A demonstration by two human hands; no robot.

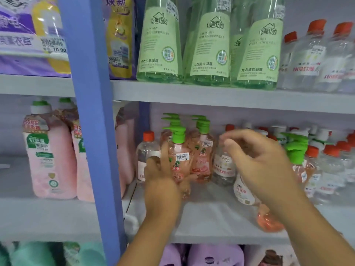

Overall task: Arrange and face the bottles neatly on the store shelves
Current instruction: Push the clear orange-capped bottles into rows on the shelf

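Note:
On the middle shelf [211, 223] stand pink pump bottles with green pumps. My left hand [163, 177] grips the front pink pump bottle [179, 156] from its left side. A second pink pump bottle [201, 160] stands just right of it. My right hand [259, 162] reaches in from the right, its fingers and thumb curled at the neck of a clear red-capped bottle [223, 166]. Under that palm an orange-filled bottle with a white label [245, 191] lies tilted on the shelf. Another clear red-capped bottle [147, 150] stands left of my left hand.
A blue upright post [92, 121] divides the shelving. Pink refill bottles [50, 160] stand left of it. More red-capped and green-pump bottles [326, 160] crowd the right. Tall green bottles [159, 41] line the upper shelf [211, 93], and purple packs sit below.

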